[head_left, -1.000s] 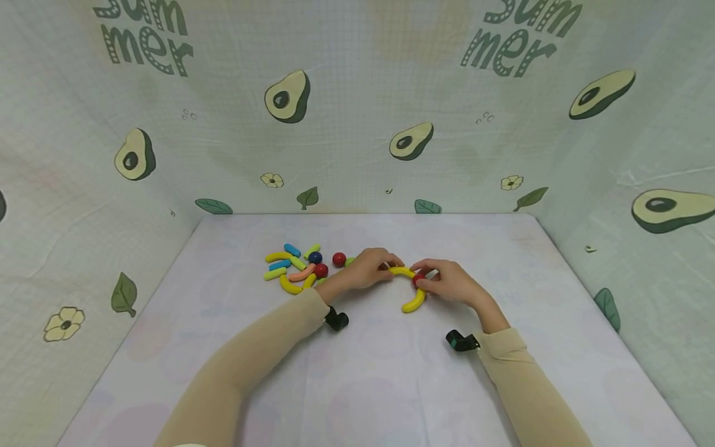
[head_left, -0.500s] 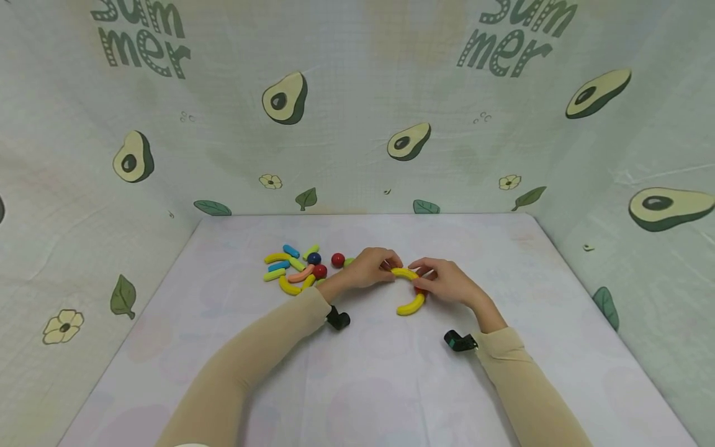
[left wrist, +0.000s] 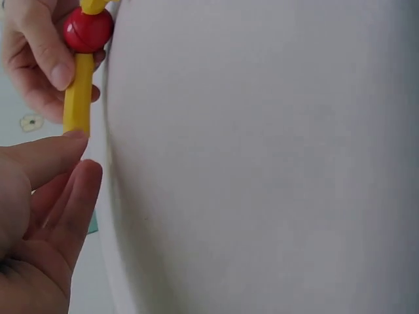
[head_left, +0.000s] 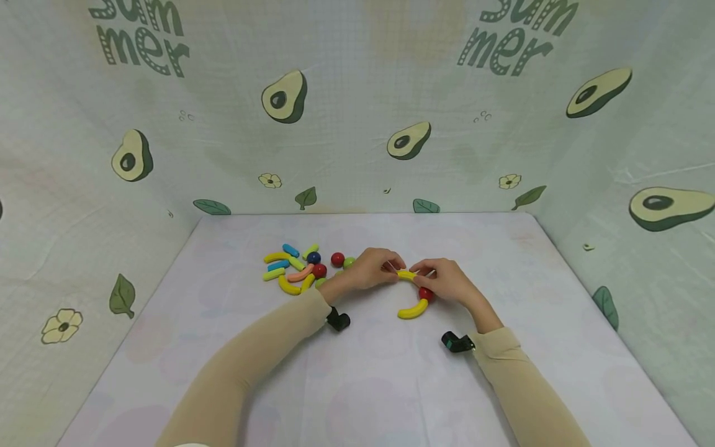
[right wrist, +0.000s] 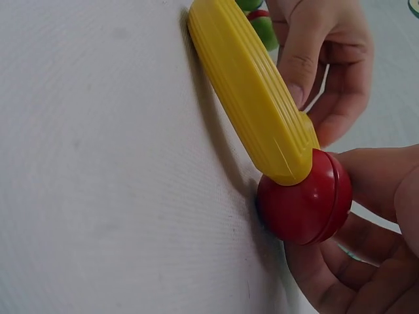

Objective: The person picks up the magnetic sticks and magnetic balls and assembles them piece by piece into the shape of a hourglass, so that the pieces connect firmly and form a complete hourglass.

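The head view has a yellow near rod [head_left: 412, 310] and a yellow far rod [head_left: 406, 274], both curved, joined by a red ball [head_left: 426, 294] at the pale table [head_left: 357, 372], the left wrist shows the left hand [head_left: 375, 268] and right hand [head_left: 447, 280] pinching the far rod, and the right wrist shows ribs along the near rod and a seam round the glossy ball.

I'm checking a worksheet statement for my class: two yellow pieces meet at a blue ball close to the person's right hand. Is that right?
Not quite: the ball is red, not blue, as the right wrist view shows. Two yellow pieces do meet at it, close to the right hand.
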`<state>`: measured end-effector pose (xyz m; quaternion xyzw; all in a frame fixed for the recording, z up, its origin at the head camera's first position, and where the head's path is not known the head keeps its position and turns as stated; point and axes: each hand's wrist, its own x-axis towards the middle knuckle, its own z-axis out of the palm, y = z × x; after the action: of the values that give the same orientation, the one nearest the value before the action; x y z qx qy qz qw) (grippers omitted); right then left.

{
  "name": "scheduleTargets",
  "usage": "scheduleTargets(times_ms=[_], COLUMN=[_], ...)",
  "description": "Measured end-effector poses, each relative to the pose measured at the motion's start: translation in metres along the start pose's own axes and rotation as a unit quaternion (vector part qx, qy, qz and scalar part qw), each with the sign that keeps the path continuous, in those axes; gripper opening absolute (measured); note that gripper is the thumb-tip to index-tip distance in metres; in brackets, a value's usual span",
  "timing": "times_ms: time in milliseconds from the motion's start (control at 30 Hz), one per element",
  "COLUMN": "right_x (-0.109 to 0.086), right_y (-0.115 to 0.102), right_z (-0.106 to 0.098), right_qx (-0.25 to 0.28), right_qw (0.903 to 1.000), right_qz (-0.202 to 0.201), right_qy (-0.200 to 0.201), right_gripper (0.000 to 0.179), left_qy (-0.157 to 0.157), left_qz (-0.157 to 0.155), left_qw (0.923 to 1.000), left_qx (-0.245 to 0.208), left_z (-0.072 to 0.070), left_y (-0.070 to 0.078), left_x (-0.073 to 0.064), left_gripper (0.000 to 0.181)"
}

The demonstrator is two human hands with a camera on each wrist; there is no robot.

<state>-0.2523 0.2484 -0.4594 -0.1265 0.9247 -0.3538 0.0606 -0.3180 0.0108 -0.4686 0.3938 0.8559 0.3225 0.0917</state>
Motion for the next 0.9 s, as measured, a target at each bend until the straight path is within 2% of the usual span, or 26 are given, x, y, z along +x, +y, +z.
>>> scheduleTargets(times_ms=[100, 267, 367, 467, 567, 733, 900], right_x=[0.0, 0.001, 0.001, 0.0, 0.0, 0.0, 0.0], right_y=[0.0, 0.0, 0.001, 0.001, 0.002, 0.002, 0.002], right_z=[0.0, 0.001, 0.001, 0.0, 0.0, 0.0, 0.001], right_qx=[0.0, -0.003, -0.003, -0.003, -0.001, 0.0, 0.003], right_qw=[1.0, 0.9999, 0.9999, 1.0, 1.0, 1.0, 0.9998], right_qz=[0.002, 0.01, 0.01, 0.008, 0.008, 0.009, 0.019], right_qy=[0.0, 0.001, 0.002, 0.002, 0.003, 0.002, -0.001], right_gripper=[0.024, 0.024, 0.024, 0.024, 0.024, 0.024, 0.025], left_qy=[0.013, 0.044, 0.057, 0.056, 0.045, 0.03, 0.032], left_qz=[0.003, 0.008, -0.009, -0.036, -0.055, -0.067, -0.078], left_qw=[0.9997, 0.9983, 0.9969, 0.9956, 0.9945, 0.9928, 0.9912], left_qx=[0.019, 0.039, 0.052, 0.066, 0.077, 0.095, 0.102], left_z=[-0.009, -0.033, -0.046, -0.054, -0.058, -0.057, -0.055], left_y=[-0.004, -0.009, -0.013, -0.017, -0.021, -0.026, -0.026], left_x=[-0.006, -0.02, -0.03, -0.038, -0.044, -0.052, -0.055], left_gripper=[0.024, 0.027, 0.03, 0.033, 0.036, 0.037, 0.035])
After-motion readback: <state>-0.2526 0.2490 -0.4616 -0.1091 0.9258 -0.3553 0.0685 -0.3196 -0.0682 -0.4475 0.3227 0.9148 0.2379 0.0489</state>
